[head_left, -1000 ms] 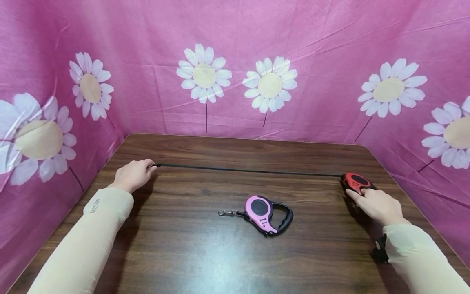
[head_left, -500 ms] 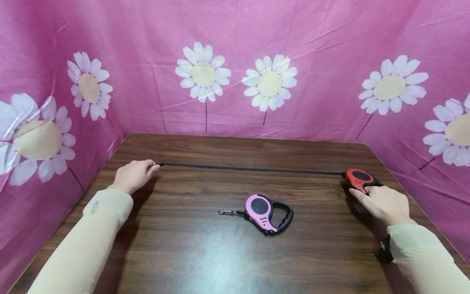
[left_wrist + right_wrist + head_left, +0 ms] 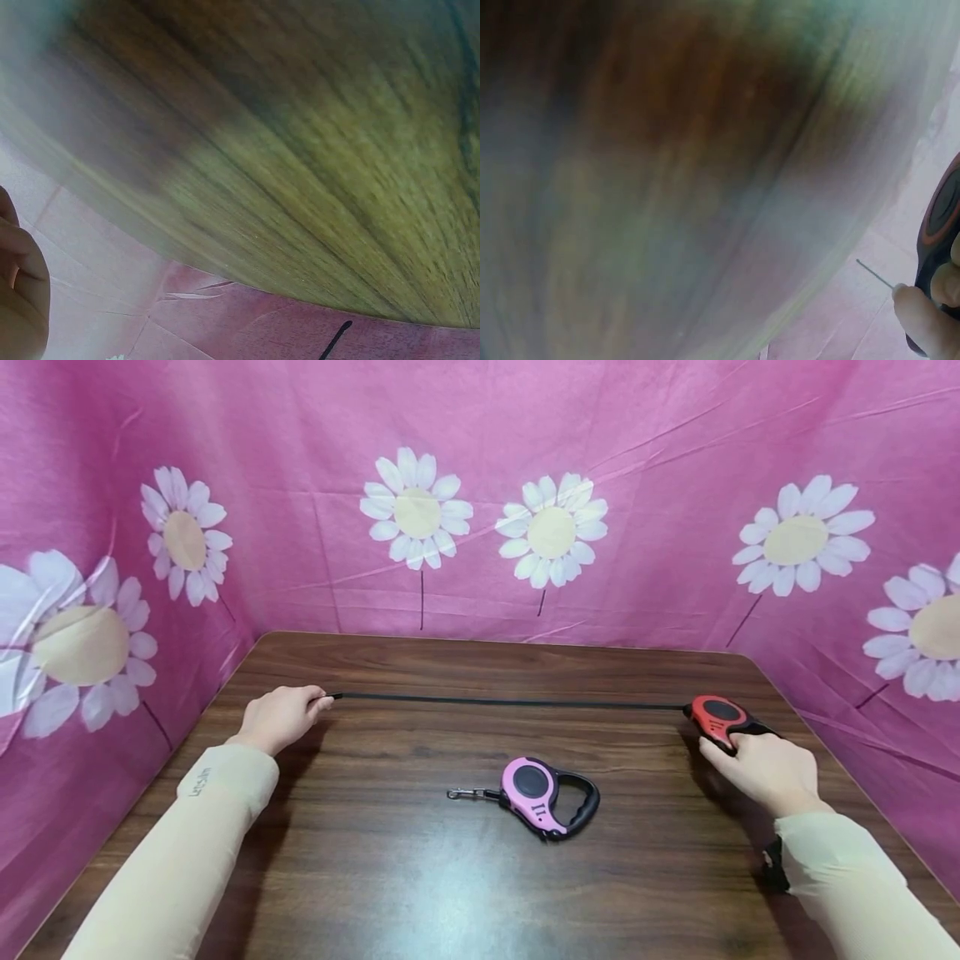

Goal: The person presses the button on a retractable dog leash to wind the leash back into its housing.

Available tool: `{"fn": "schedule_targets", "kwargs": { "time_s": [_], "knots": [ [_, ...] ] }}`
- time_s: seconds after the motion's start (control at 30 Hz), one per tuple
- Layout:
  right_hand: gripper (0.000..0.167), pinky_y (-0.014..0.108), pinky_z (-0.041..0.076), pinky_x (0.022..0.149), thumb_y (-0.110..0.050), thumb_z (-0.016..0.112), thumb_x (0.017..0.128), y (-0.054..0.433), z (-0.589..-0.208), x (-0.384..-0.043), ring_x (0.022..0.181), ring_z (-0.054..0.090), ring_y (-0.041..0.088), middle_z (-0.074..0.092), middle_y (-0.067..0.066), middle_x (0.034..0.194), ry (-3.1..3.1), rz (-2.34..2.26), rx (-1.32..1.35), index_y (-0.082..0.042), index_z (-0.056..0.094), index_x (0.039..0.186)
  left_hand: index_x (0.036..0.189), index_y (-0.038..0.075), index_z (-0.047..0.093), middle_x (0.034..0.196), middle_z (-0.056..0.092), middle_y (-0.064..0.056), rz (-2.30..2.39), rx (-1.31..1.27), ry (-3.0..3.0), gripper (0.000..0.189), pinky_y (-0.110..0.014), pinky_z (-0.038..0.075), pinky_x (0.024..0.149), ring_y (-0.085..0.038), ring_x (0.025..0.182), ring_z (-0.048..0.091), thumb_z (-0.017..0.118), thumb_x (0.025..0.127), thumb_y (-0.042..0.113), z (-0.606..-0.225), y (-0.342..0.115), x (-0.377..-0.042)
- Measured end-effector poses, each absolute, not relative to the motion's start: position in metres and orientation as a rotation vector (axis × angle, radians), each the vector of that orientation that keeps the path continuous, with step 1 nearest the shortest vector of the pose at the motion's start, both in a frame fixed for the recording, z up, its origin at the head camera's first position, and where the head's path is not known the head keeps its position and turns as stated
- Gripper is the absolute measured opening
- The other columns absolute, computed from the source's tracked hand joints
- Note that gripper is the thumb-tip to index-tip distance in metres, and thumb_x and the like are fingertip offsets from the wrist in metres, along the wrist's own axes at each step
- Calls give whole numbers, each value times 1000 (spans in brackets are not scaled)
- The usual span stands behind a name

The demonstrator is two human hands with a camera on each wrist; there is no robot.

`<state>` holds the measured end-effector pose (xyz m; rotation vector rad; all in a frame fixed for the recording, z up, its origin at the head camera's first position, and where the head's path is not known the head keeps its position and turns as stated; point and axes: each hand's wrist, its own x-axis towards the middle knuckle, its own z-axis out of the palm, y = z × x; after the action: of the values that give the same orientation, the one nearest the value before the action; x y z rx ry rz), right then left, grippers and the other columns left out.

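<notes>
A retractable dog leash with a red and black case [image 3: 718, 713] is gripped at its handle by my right hand [image 3: 768, 770], at the right of the table. Its dark cord [image 3: 517, 702] runs taut across to the left, slightly above the tabletop. There my left hand [image 3: 281, 718] pinches the cord's end; the clip is mostly hidden by the fingers. In the right wrist view, part of the red leash [image 3: 943, 202] and my thumb [image 3: 922, 321] show at the right edge. The left wrist view catches only curled fingers [image 3: 24, 285].
A second retractable leash [image 3: 531, 782], pink and black, lies mid-table, its metal clip [image 3: 467, 793] pointing left. The brown wooden table [image 3: 375, 877] is bordered by a pink curtain [image 3: 480, 410] with white daisies at the back and sides.
My left hand has shifted slightly right. After a small move right, my right hand has come back left with the red leash. The visible cord is shorter; the pink leash has stayed put.
</notes>
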<state>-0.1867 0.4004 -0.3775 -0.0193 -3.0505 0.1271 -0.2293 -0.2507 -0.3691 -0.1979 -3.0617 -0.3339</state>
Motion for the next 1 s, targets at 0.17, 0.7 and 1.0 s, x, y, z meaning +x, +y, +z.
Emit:
{"fn": "schedule_targets", "kwargs": {
  "time_s": [0.17,0.7,1.0],
  "knots": [
    [52,40,34,43,-60,49,93,400,-378,-186,54,54,27,64,16,72,-3021,136,-33,-15,54,67,114,14,65,109,72,-15,-343,-204,-3059,32,-62,49,73,-46,99,67,48,104,38,-370,-250,-230],
    [51,37,31,42,-57,55,91,389,-376,-185,49,49,21,56,5,60,-2947,136,15,-17,48,61,111,11,65,107,72,-16,-327,-241,-3027,30,-62,50,73,-46,97,67,49,103,35,-370,-242,-233],
    [51,37,31,42,-57,55,91,388,-376,-186,50,50,21,58,7,62,-2935,143,15,-18,47,61,105,14,67,89,72,-5,-354,-260,-3032,28,-60,50,73,-42,94,69,50,103,36,-372,-240,-232]
  ]
}}
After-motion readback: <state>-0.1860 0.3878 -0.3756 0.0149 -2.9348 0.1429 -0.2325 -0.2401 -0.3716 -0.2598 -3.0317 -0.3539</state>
